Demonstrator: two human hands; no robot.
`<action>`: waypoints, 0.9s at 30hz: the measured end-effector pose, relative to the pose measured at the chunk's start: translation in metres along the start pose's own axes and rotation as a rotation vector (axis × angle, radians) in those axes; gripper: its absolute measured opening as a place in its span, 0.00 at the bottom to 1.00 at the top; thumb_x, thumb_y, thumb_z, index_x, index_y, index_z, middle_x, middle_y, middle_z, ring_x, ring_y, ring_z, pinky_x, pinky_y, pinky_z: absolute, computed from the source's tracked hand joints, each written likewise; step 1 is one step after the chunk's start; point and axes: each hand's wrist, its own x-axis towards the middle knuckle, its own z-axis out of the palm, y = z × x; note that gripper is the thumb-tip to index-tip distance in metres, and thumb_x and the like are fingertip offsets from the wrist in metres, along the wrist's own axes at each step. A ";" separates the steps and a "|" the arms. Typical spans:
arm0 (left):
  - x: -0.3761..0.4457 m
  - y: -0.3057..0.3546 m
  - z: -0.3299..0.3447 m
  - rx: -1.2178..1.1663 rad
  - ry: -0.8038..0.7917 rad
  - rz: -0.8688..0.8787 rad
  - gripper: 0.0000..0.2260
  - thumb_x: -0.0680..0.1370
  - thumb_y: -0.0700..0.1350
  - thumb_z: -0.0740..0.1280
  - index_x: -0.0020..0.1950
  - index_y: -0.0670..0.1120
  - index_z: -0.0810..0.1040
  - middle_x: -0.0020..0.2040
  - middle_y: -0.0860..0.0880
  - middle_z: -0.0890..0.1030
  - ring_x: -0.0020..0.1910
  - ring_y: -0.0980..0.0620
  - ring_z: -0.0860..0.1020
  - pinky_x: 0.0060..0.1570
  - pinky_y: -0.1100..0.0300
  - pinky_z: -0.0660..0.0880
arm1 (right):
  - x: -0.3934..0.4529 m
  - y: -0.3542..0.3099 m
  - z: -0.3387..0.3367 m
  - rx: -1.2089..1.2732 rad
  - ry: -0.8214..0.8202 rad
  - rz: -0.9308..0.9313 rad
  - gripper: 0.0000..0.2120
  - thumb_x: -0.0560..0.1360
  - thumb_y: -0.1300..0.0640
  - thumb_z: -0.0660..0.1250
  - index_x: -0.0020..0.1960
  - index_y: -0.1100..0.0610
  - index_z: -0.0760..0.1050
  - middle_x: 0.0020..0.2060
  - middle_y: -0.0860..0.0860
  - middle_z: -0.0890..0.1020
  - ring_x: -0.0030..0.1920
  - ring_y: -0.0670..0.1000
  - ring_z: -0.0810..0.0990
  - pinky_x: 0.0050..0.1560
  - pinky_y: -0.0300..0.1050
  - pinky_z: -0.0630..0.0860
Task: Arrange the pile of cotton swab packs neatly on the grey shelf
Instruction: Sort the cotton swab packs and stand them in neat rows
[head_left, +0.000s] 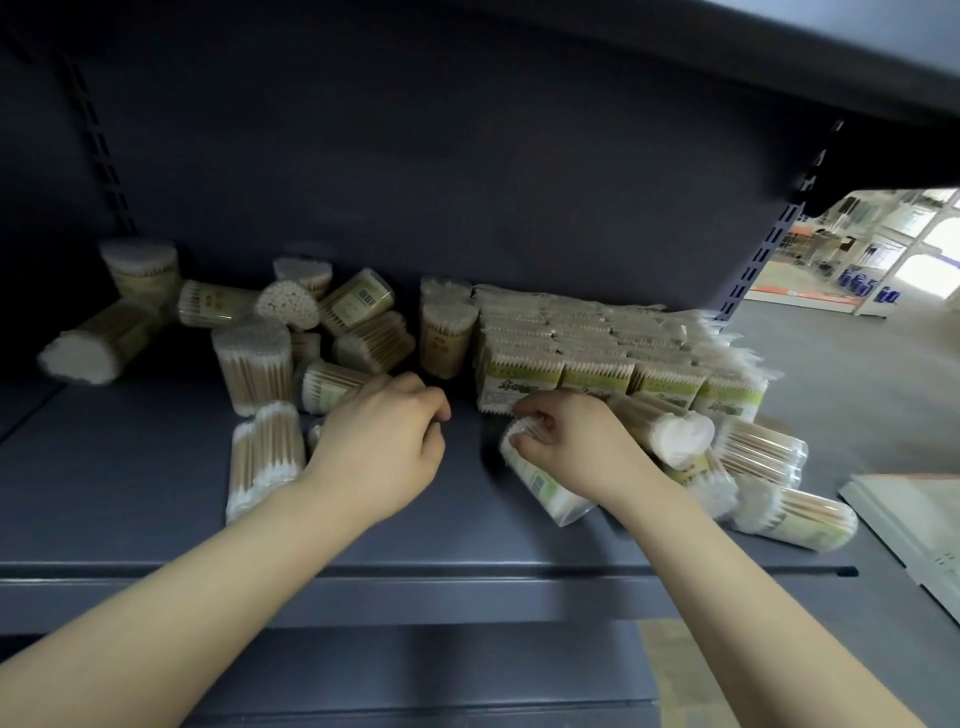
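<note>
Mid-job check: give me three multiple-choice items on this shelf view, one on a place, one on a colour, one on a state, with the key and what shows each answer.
1. Where does the neat block of flat cotton swab packs sit?
A. left end of the shelf
B. right of centre, against the back panel
C. on the floor

2. What colour is the shelf?
A. white
B. red
C. dark grey

3. What is the right hand doing?
A. gripping a tilted cylindrical swab pack
B. resting flat and empty
C. holding a box cutter

Key: 1 B, the rows line up right of centre against the back panel, while loose cylinders lie scattered to the left. 2 C, the deck and back panel are dark grey. 3 A, its fingers close round the pack's top end, while the left hand is curled with nothing visibly in it.
</note>
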 end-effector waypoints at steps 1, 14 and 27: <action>-0.001 0.000 0.000 -0.002 -0.005 -0.008 0.07 0.73 0.40 0.65 0.47 0.45 0.81 0.46 0.48 0.80 0.46 0.44 0.76 0.41 0.54 0.72 | 0.002 -0.001 0.002 0.009 0.007 -0.008 0.17 0.73 0.54 0.66 0.61 0.54 0.75 0.56 0.54 0.79 0.56 0.53 0.75 0.54 0.40 0.68; -0.001 -0.011 -0.010 0.090 -0.003 -0.044 0.06 0.71 0.40 0.65 0.44 0.44 0.81 0.42 0.47 0.80 0.43 0.43 0.76 0.37 0.57 0.69 | 0.014 -0.008 -0.006 0.092 0.050 -0.068 0.11 0.71 0.57 0.69 0.53 0.55 0.80 0.48 0.52 0.82 0.50 0.51 0.78 0.45 0.36 0.67; 0.003 0.000 -0.013 0.090 -0.170 -0.090 0.29 0.70 0.68 0.52 0.58 0.52 0.77 0.53 0.53 0.78 0.54 0.51 0.74 0.48 0.60 0.68 | 0.016 -0.010 -0.039 0.558 0.149 -0.048 0.06 0.69 0.60 0.71 0.42 0.50 0.77 0.42 0.44 0.81 0.43 0.44 0.79 0.46 0.37 0.74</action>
